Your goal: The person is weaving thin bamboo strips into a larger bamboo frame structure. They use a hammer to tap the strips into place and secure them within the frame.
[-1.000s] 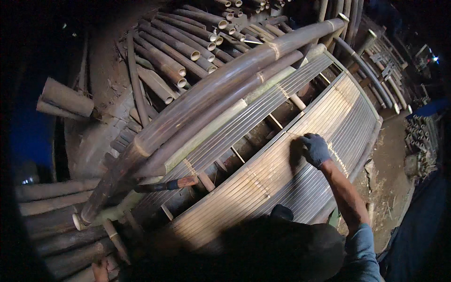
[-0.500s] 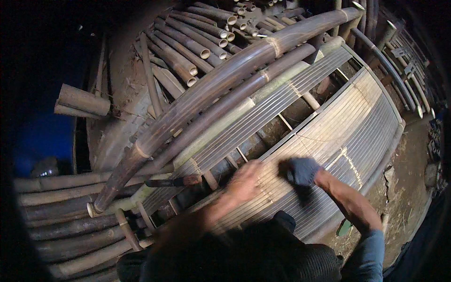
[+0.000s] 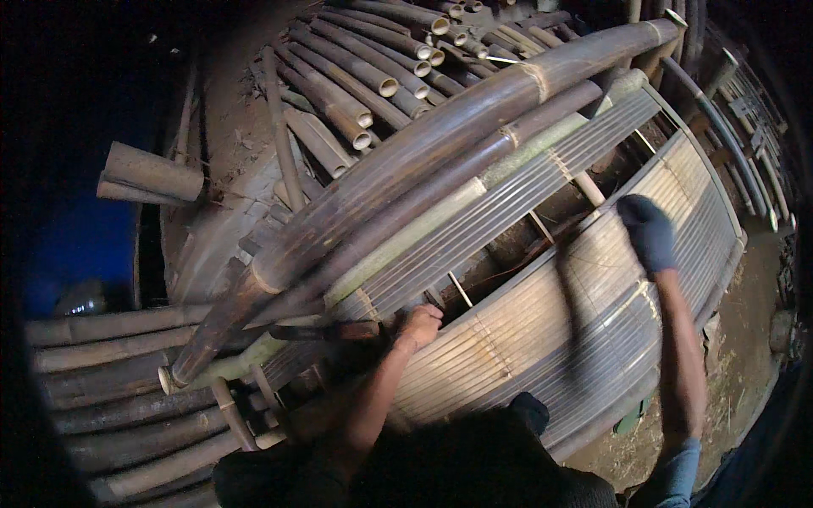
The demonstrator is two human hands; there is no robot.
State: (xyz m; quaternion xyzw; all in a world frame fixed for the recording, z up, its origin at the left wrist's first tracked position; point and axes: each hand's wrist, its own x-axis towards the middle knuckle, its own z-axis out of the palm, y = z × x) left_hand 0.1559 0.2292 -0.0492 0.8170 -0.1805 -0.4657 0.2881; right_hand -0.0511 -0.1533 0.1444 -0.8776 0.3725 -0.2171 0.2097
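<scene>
A bamboo bench with a slatted seat (image 3: 525,339) spreads beneath my hands. My bare left hand (image 3: 419,328) is closed at the edge of a long gap between the slats, close to a short cross-piece. Whatever its fingers hold is hidden. My right hand (image 3: 648,233), in a dark glove, is curled at the far edge of the pale slats, further right; its grip is hidden too. A thin brown strand (image 3: 518,267) shows in the gap between the hands. Left of my left hand lies a dark tool with a reddish-brown end (image 3: 351,330).
Thick dark bamboo poles (image 3: 406,173) form the bench's curved back rail. Cut bamboo tubes (image 3: 356,93) are piled behind it. More poles (image 3: 127,381) lie side by side at the left. Bare ground (image 3: 737,339) borders the bench on the right.
My right hand has moved away from my left, up and to the right toward the gap's edge. My left hand has shifted slightly left, down to the gap's edge.
</scene>
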